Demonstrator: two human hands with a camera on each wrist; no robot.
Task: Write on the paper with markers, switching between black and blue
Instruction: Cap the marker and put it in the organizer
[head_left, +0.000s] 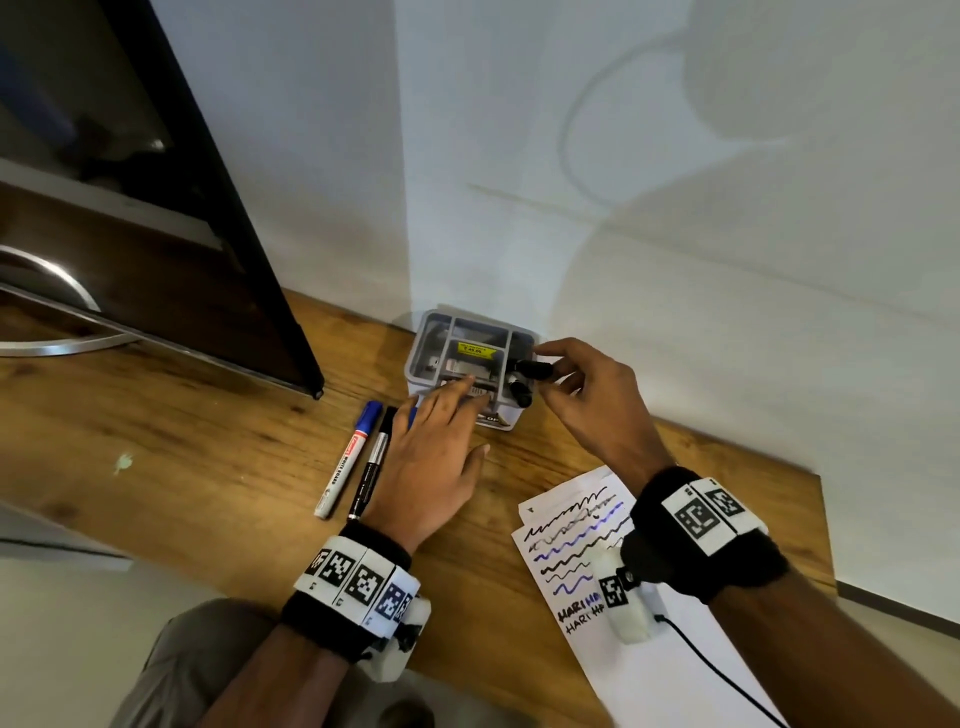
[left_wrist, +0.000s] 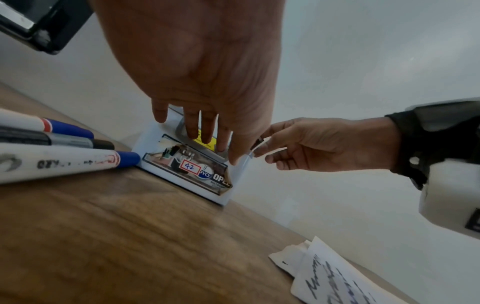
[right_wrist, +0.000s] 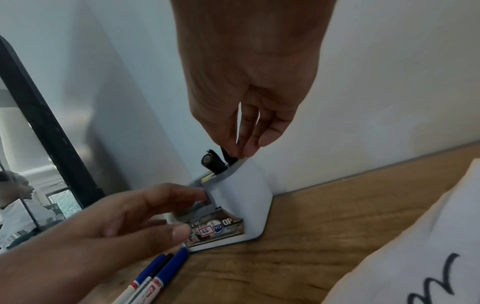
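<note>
A grey desk organizer (head_left: 415, 358) stands on the wooden desk against the wall. My right hand (head_left: 550, 374) pinches the top of a black marker (head_left: 532, 370) that stands in the organizer's right compartment, beside a second black marker (head_left: 521, 392). My left hand (head_left: 457, 400) lies with straight fingers on the organizer's front rim. Left of it lie a blue-capped marker (head_left: 349, 462) and a black marker (head_left: 370, 473); the left wrist view shows another blue-capped marker (left_wrist: 64, 162) beside them. The paper (head_left: 571, 519), marked with black and blue wavy lines, lies under my right wrist.
A dark monitor (head_left: 182, 234) on a curved metal stand (head_left: 52, 322) fills the left rear of the desk. The white wall runs right behind the organizer. A black cable (head_left: 727, 675) from my right wrist crosses the paper. The desk's right edge (head_left: 826, 519) is close.
</note>
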